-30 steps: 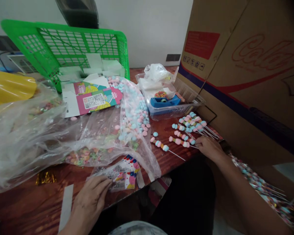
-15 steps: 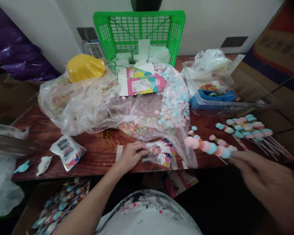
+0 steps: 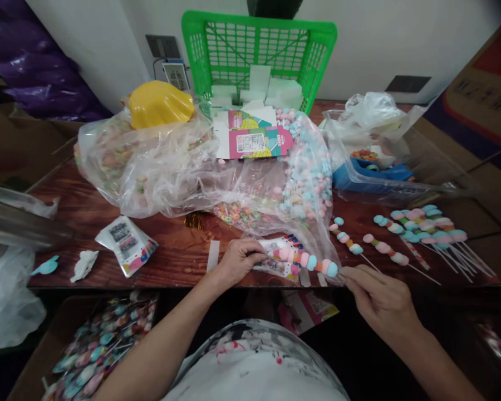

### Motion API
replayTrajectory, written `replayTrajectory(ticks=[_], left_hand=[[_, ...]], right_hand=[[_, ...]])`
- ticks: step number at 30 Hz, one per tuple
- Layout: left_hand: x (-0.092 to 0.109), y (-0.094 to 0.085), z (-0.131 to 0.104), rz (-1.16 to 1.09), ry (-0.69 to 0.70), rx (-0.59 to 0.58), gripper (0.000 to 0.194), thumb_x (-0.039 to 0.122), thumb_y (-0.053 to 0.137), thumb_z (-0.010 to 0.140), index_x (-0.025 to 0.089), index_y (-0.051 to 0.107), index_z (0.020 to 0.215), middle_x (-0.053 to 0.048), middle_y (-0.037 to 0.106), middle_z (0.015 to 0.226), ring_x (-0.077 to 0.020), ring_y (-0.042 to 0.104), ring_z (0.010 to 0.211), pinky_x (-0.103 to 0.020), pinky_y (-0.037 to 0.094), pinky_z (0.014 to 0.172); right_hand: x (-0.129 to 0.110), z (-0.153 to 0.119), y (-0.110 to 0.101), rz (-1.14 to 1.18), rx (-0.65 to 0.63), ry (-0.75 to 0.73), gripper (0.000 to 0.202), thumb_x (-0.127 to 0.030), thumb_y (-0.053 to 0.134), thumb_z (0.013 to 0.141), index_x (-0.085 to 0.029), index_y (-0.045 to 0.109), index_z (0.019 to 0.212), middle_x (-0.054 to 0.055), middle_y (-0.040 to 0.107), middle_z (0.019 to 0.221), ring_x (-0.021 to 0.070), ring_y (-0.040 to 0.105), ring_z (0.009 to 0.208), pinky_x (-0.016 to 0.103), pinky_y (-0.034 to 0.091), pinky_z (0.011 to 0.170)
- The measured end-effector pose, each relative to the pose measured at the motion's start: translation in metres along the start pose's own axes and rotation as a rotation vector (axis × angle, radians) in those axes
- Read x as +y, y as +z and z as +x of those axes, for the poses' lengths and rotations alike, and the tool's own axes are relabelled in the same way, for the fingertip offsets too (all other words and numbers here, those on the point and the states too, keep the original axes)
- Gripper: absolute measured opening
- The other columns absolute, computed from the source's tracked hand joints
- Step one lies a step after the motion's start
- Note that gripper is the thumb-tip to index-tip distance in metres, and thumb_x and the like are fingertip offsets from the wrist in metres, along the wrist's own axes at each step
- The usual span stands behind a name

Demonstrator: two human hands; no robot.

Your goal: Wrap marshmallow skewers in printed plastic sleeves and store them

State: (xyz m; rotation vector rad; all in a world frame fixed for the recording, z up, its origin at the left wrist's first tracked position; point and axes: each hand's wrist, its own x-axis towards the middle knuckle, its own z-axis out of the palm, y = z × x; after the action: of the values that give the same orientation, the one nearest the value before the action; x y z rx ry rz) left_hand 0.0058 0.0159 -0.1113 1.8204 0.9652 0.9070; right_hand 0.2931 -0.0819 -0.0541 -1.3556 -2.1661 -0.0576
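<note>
My right hand (image 3: 379, 298) pinches the stick end of a candy skewer (image 3: 304, 260) threaded with pink, blue and orange sweets. The skewer points left, its tip over a printed plastic bag (image 3: 290, 272) at the table's front edge. At the bag's left end, my left hand (image 3: 241, 260) is closed with thumb and forefinger on its edge. Whether the skewer's tip is inside the bag or just above it, I cannot tell. To the right lie two loose skewers (image 3: 386, 249) and a pile of several more (image 3: 434, 225) with white sticks.
A stack of printed bags (image 3: 127, 245) lies left on the table (image 3: 171, 256). Large clear bags of sweets (image 3: 150, 178) fill the middle, a green basket (image 3: 259, 25) behind. A plastic bin (image 3: 384, 186) stands right. Below left, a box holds finished-looking wrapped skewers (image 3: 96, 351).
My right hand has brought the skewer left and down, from the right side to the bag. My left hand stays at the bag's left end. The view has shifted slightly.
</note>
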Motion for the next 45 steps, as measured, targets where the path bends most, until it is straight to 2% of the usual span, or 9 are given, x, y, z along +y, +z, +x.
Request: replayTrajectory(ticks=[7,15,19,22,26,29,33,40,45], left_hand=[[0.0,0.001,-0.002,0.008,0.061,0.022,0.013,0.022,0.065,0.08,0.015,0.072,0.071,-0.005,0.068,0.071,-0.0133,0.062,0.067,-0.024,0.046,0.065],[0.01,0.008,-0.004,0.259,0.291,-0.004,0.016,0.023,0.059,0.086,0.017,0.072,0.077,-0.006,0.068,0.076,-0.0155,0.06,0.074,-0.028,0.047,0.069],[0.022,0.004,-0.003,0.33,0.385,0.016,0.015,0.021,0.055,0.088,0.016,0.068,0.082,-0.009,0.068,0.092,-0.0198,0.06,0.092,-0.035,0.048,0.083],[0.03,-0.003,-0.002,0.362,0.323,-0.064,0.018,0.024,0.052,0.089,0.016,0.063,0.102,-0.013,0.064,0.108,-0.0229,0.056,0.107,-0.039,0.045,0.094],[0.041,-0.008,-0.001,0.361,0.199,-0.264,0.037,0.038,0.048,0.092,0.016,0.051,0.122,-0.012,0.062,0.112,-0.021,0.058,0.101,-0.033,0.045,0.088],[0.048,-0.004,-0.004,0.356,0.166,-0.34,0.043,0.052,0.052,0.086,0.015,0.058,0.105,-0.008,0.063,0.093,-0.0182,0.058,0.083,-0.027,0.044,0.073],[0.055,0.01,-0.011,0.34,0.122,-0.347,0.055,0.067,0.065,0.063,0.015,0.056,0.081,0.002,0.052,0.071,-0.012,0.046,0.063,-0.021,0.032,0.055],[0.062,0.015,-0.011,0.256,-0.046,-0.284,0.055,0.063,0.074,0.055,0.016,0.048,0.065,0.007,0.036,0.061,-0.0086,0.031,0.059,-0.021,0.022,0.051],[0.073,0.016,-0.009,0.141,-0.078,-0.374,0.046,0.052,0.078,0.06,0.015,0.052,0.071,0.008,0.041,0.063,-0.0082,0.036,0.061,-0.02,0.026,0.053]], right_hand=[[0.003,-0.005,-0.002,-0.091,0.012,-0.056,0.018,-0.009,0.053,0.085,-0.017,0.064,0.096,0.003,0.067,0.08,0.0125,0.062,0.068,0.024,0.049,0.066],[-0.008,0.008,-0.002,-0.219,-0.005,-0.188,0.025,-0.005,0.046,0.084,-0.017,0.066,0.091,0.004,0.068,0.077,0.0139,0.062,0.069,0.027,0.047,0.067],[-0.015,0.018,0.001,-0.233,0.035,-0.234,0.026,-0.003,0.046,0.082,-0.016,0.066,0.091,0.004,0.067,0.074,0.0142,0.062,0.066,0.028,0.048,0.066],[-0.018,0.022,0.001,-0.17,0.088,-0.228,0.025,-0.004,0.048,0.082,-0.018,0.064,0.096,0.004,0.068,0.076,0.0141,0.063,0.069,0.027,0.049,0.068],[-0.021,0.026,-0.003,-0.132,0.123,-0.271,0.026,-0.003,0.051,0.08,-0.017,0.062,0.098,0.004,0.068,0.076,0.0147,0.063,0.069,0.028,0.047,0.067],[-0.024,0.033,-0.008,-0.139,0.098,-0.317,0.024,-0.003,0.051,0.081,-0.017,0.062,0.097,0.004,0.068,0.077,0.0146,0.061,0.069,0.029,0.045,0.067],[-0.028,0.046,-0.012,-0.151,0.026,-0.423,0.022,-0.005,0.047,0.083,-0.017,0.064,0.092,0.003,0.066,0.073,0.0137,0.058,0.066,0.029,0.041,0.064],[-0.028,0.06,-0.01,-0.108,-0.177,-0.505,0.024,-0.004,0.043,0.081,-0.018,0.063,0.079,0.001,0.057,0.066,0.0135,0.046,0.058,0.031,0.028,0.054],[-0.034,0.063,-0.008,-0.017,-0.246,-0.485,0.022,-0.005,0.044,0.082,-0.018,0.061,0.083,0.001,0.06,0.073,0.0143,0.049,0.062,0.03,0.029,0.056]])
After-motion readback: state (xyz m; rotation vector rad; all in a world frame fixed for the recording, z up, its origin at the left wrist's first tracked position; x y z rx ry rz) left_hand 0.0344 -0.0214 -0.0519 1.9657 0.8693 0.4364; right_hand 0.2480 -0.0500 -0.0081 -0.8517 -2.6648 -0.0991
